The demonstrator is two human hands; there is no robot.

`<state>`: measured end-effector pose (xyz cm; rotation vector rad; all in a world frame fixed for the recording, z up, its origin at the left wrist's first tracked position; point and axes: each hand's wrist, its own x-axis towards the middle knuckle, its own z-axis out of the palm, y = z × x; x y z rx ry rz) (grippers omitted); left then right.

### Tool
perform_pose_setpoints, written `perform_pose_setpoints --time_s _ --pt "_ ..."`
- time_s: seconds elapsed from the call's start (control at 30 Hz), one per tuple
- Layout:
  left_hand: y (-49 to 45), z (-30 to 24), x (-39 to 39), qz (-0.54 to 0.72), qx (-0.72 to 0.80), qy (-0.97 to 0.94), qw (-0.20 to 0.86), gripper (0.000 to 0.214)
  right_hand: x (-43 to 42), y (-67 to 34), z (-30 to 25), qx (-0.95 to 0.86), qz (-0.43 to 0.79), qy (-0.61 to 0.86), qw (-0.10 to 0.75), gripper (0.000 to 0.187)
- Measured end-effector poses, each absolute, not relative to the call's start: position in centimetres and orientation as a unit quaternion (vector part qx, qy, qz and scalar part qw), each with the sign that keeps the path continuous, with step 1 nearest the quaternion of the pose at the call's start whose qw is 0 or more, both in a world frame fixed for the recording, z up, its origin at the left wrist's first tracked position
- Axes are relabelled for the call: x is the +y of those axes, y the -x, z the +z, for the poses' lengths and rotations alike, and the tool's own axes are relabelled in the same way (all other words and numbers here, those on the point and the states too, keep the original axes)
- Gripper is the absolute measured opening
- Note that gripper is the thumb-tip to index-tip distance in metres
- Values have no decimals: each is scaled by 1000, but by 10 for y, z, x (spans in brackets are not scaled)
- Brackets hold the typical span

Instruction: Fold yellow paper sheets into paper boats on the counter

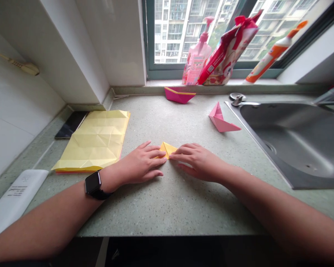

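Observation:
Between my hands lies a small folded piece of yellow paper (166,148), flat on the counter with a pointed top and a crease down its middle. My left hand (144,161) rests over its left side, fingers stretched out and spread, thumb apart on the counter. From the right, the outstretched fingertips of my right hand (196,159) press on the paper's right side, with the thumb lower and apart. Both hands cover the outer ends of the paper. A black watch (93,183) is on my left wrist.
Left of my hands, creased yellow sheets (96,137) lie stacked, partly over a dark phone (71,125). A white power bank (16,198) is nearer. Behind stand a magenta paper boat (179,96) and a pink one (222,122). A steel sink (281,178) is at right; bottles line the windowsill.

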<state>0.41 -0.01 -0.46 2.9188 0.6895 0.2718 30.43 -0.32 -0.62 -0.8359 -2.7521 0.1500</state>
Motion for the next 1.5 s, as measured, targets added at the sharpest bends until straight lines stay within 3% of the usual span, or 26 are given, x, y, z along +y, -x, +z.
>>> perform_pose_setpoints --time_s 0.3,0.53,0.87,1.5 --pt "-8 -11 0 108 231 -962 92 34 -7 -299 -6 -950 24 288 114 33" --pt "-5 -13 -2 78 240 -964 86 56 -2 -304 -7 -952 27 276 126 28" --pt "-6 -14 -2 83 242 -964 76 50 2 -313 0 -946 3 291 142 22" --pt "-5 -15 0 101 241 -961 91 46 -1 -315 20 -903 62 421 57 21"
